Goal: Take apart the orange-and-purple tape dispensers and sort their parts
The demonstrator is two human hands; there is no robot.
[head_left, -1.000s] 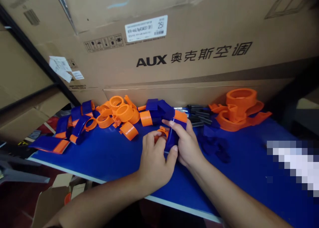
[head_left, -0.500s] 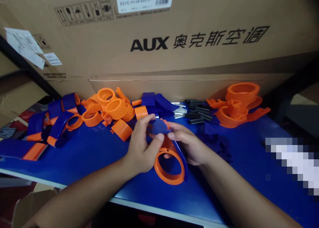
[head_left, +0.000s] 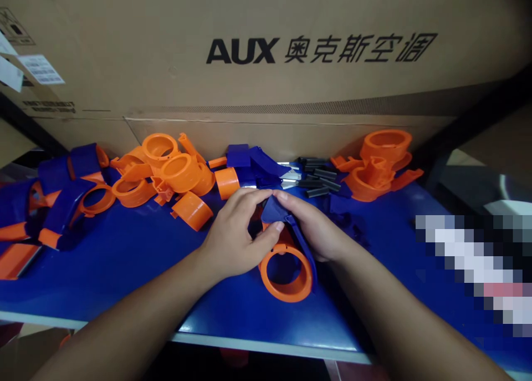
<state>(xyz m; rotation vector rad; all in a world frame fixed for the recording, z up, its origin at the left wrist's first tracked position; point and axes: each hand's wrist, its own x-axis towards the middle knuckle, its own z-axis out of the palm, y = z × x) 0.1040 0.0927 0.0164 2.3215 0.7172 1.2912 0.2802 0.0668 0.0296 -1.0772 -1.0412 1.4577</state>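
Both hands hold a tape dispenser [head_left: 286,294] over the middle of the blue tabletop, its orange ring toward me. My left hand [head_left: 235,237] grips the upper end from the left, with the thumb on a dark blue piece [head_left: 274,210] and the fingers behind it. On the other side, my right hand [head_left: 318,225] is closed around the dispenser's blue side strip [head_left: 305,248], its thumb and fingertips at the top of the blue piece. Fingers hide part of the orange body between ring and top.
Orange ring parts [head_left: 180,173] are heaped at the back left, beside blue-and-orange dispensers [head_left: 68,203]. Behind my hands lie blue covers [head_left: 266,167] and black-handled pieces [head_left: 322,178]. More orange parts [head_left: 380,164] stand back right. A large cardboard box [head_left: 249,87] walls the back.
My fingertips have come together over the top of the blue piece, which now sits tilted. The view has shifted, so the surroundings appear further left and higher.
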